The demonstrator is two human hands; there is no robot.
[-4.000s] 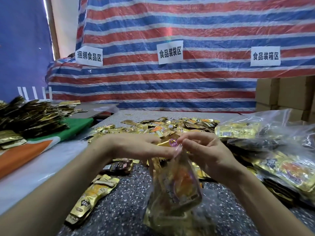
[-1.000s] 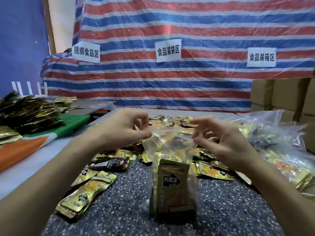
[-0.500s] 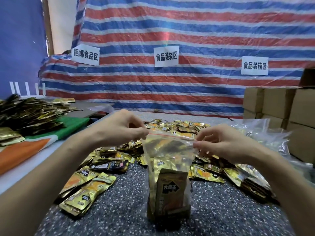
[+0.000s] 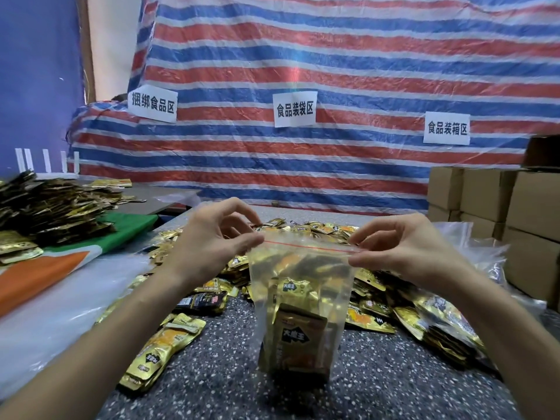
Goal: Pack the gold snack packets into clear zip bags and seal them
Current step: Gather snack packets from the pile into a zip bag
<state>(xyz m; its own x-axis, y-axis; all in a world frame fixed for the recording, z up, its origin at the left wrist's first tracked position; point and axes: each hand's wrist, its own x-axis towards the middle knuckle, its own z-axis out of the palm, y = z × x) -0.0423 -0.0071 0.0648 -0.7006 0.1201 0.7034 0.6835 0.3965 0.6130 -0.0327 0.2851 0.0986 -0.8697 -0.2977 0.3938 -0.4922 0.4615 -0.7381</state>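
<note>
The left hand (image 4: 212, 241) and right hand (image 4: 403, 253) pinch the clear plastic zip bag (image 4: 303, 268) by its top corners. Uneven pressing may leave its seal gaping.

i see zip bag (image 4: 303, 262) clear w/ thin red line across top. bagged packets (image 4: 298, 338) gold, black diamond logo w/ white chars. loose packets (image 4: 375, 313) gold + orange patches, a few black. tabletop (image 4: 227, 374) dark grey, white speckle. tarp (image 4: 333, 56) red/white/blue horiz stripes. signs (image 4: 295, 109) white, black chars. boxes (image 4: 533, 207) plain brown. cloth (image 4: 130, 228) green/white/orange bands. wall (image 4: 36, 71) solid blue.
</note>
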